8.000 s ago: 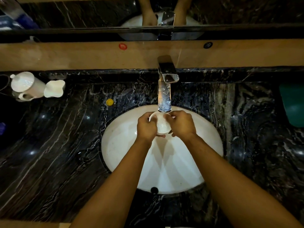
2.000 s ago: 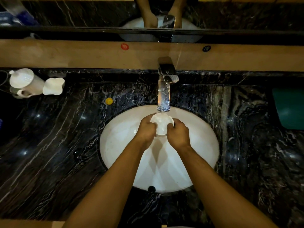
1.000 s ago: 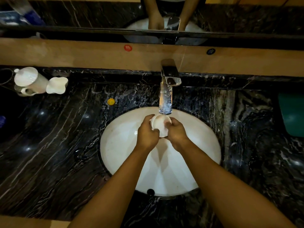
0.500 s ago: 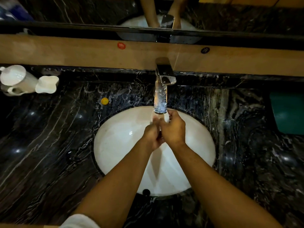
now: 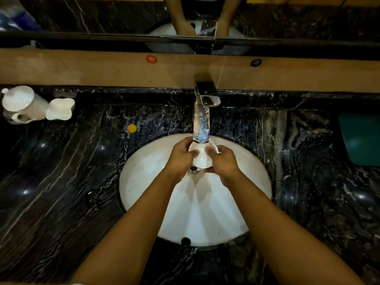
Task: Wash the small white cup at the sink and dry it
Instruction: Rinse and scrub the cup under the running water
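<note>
The small white cup (image 5: 202, 159) is held over the white oval sink (image 5: 144, 182), right under the chrome tap (image 5: 205, 99). Water runs from the tap onto the cup's rim. My left hand (image 5: 181, 159) grips the cup's left side with fingers curled on its rim. My right hand (image 5: 223, 162) holds its right side, thumb on the rim and fingers under the base. The cup is tilted with its base toward me. The sink's drain (image 5: 194, 169) shows just below the cup.
Black marble counter (image 5: 61, 192) surrounds the sink. A white jug (image 5: 24, 104) and a white wavy-edged dish (image 5: 60, 109) stand at the back left. A small yellow object (image 5: 132, 128) lies left of the tap. A green thing (image 5: 362, 138) sits at the right edge. A mirror runs along the back.
Half a second ago my hands overlapped and hid most of the cup. Now they have parted to its two sides, and the cup's body shows between them under the water.
</note>
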A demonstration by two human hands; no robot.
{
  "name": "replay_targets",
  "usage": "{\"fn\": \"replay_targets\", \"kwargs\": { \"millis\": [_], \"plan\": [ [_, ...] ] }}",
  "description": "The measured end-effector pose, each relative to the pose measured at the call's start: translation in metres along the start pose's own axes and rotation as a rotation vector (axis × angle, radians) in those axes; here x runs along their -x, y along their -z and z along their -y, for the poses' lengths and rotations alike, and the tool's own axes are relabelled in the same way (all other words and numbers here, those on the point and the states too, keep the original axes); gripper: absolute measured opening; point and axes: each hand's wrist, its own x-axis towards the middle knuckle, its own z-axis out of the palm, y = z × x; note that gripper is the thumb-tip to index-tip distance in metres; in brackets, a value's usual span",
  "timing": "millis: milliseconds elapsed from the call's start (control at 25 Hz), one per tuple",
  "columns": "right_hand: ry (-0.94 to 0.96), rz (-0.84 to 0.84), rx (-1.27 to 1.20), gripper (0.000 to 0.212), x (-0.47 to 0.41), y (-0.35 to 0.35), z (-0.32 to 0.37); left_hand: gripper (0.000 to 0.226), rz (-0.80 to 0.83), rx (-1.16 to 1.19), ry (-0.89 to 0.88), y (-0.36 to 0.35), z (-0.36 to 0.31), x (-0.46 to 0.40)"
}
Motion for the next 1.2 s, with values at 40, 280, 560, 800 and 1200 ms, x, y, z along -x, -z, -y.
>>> {"fn": "replay_targets", "kwargs": {
  "millis": [40, 280, 560, 800, 1200],
  "plan": [
    [0.020, -0.002, -0.017, 0.014, 0.000, -0.003, 0.000, 0.022, -0.091, -0.014, -0.028, 0.000, -0.001, 0.002],
    [0.362, -0.116, 0.212, 0.027, 0.007, -0.012, -0.008, 0.013, -0.177, 0.395, 0.377, -0.007, 0.003, 0.009],
    [0.490, 0.094, 0.340, 0.037, 0.011, -0.003, -0.019, 0.030, -0.008, 0.792, 0.472, -0.011, -0.004, 0.006],
    [0.148, 0.024, -0.114, 0.047, 0.007, -0.006, -0.022, 0.024, -0.142, 0.617, 0.346, -0.022, 0.001, 0.003],
    [-0.099, -0.038, -0.105, 0.033, -0.001, -0.027, -0.008, 0.036, -0.245, 0.441, 0.235, -0.028, 0.004, 0.002]
  ]
}}
